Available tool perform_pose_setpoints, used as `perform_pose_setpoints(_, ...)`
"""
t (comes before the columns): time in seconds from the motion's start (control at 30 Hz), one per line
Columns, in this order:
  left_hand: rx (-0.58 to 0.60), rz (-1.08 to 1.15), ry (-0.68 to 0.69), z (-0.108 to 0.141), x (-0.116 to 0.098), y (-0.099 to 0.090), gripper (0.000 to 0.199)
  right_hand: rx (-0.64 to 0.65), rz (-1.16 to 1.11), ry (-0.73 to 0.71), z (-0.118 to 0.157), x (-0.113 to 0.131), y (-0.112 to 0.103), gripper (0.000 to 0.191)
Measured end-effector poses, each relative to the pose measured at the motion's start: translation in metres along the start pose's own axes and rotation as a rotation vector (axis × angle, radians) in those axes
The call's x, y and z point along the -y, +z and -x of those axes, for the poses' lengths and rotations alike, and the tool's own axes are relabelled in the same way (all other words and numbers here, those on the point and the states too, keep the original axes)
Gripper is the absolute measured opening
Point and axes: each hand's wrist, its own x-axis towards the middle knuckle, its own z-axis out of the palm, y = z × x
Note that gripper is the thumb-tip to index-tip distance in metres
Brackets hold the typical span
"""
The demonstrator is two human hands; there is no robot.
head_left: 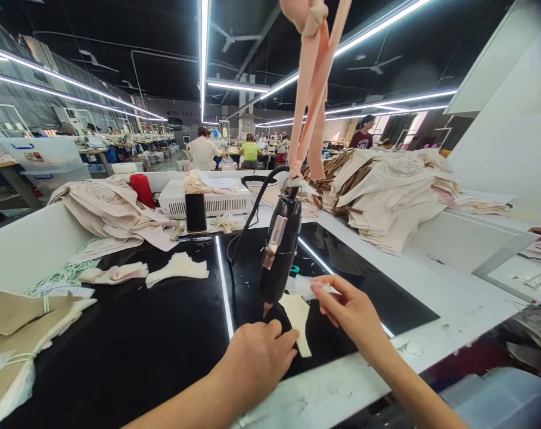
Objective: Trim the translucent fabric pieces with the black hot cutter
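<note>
On the black work surface (154,339) lies a cream cut fabric piece (298,316), narrow at its near end. My left hand (264,351) rests over its left edge, fingers bent and closed on the piece; the fingertips are partly hidden. Between thumb and forefinger, my right hand (348,304) pinches a thin, translucent white sheet (304,286) just beyond the fabric. A black handheld tool (279,250) with a pointed copper-coloured tip hangs from knotted pink fabric strips (313,89). Its tip points down right behind my left knuckles.
Stacked cream fabric (395,185) rises at the back right, with more fabric (109,208) at the back left. A phone (196,213) leans against a white vented box (228,204). Tied brown and white bundles (20,333) lie at left. A black cable (252,214) loops beside the tool. People work farther back.
</note>
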Motion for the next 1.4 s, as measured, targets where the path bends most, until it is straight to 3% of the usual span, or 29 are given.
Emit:
perform_pose_setpoints(0.13, 0.013, 0.047, -0.012, -0.001, 0.002, -0.001, 0.028, -0.134, -0.161, -0.046, -0.005, 0.017, -0.005, 0.032)
perform_pose_setpoints(0.37, 0.079, 0.112, -0.051, -0.003, 0.002, -0.012, 0.031, -0.291, -0.260, -0.251, 0.024, 0.043, -0.014, 0.019)
perform_pose_setpoints(0.47, 0.099, 0.109, -0.057, -0.004, 0.001, -0.014, 0.032, -0.346, -0.294, -0.322, 0.025, 0.051, -0.017, 0.016)
perform_pose_setpoints(0.63, 0.100, 0.104, -0.057, -0.005, 0.001, -0.015, 0.034, -0.213, -0.340, -0.197, -0.003, 0.052, -0.014, 0.026)
perform_pose_setpoints(0.83, 0.076, 0.115, -0.067, -0.005, 0.003, -0.011, 0.034, -0.147, -0.415, -0.139, -0.048, 0.030, -0.004, 0.035)
perform_pose_setpoints(1.1, 0.051, 0.150, -0.079, -0.003, 0.003, -0.008, 0.032, -0.093, -0.509, -0.087, -0.092, 0.012, 0.004, 0.018)
perform_pose_setpoints(1.23, 0.042, 0.185, -0.081, -0.004, 0.004, -0.007, 0.033, -0.095, -0.608, -0.117, -0.074, 0.026, 0.001, 0.027)
perform_pose_setpoints(1.33, 0.032, 0.269, -0.097, -0.003, 0.008, -0.010, 0.038, -0.069, -0.657, -0.158, -0.043, 0.040, -0.006, 0.034)
perform_pose_setpoints(1.4, 0.025, 0.443, -0.123, 0.000, 0.013, -0.014, 0.038, -0.018, -0.657, -0.171, -0.016, 0.049, -0.009, 0.037)
